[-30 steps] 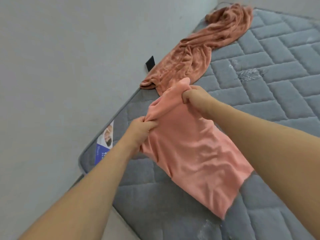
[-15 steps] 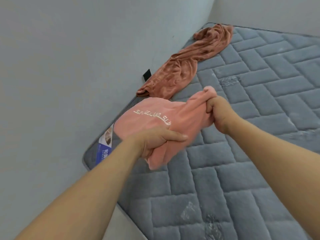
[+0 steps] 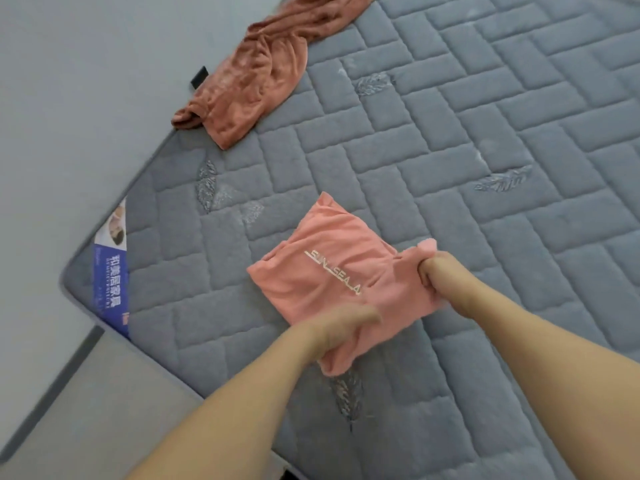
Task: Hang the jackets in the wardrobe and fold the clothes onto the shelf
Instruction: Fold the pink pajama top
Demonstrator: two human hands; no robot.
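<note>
A pink shirt [image 3: 332, 268] with white lettering lies folded over on the grey quilted mattress [image 3: 485, 150]. My left hand [image 3: 341, 329] grips its near edge, fingers curled under the fabric. My right hand [image 3: 438, 273] grips a bunched corner at the shirt's right side. A rust-orange garment [image 3: 263, 67] lies crumpled along the mattress's far left edge by the wall.
The mattress corner with a blue label [image 3: 110, 282] sits at the left, against a plain grey wall [image 3: 86, 98]. Pale floor [image 3: 97, 403] shows at the lower left beside the mattress. No wardrobe or shelf is in view.
The shirt, held up and stretched between both hands a second ago, has been folded over and lowered onto the mattress. Both hands came down and nearer with it, keeping their grip.
</note>
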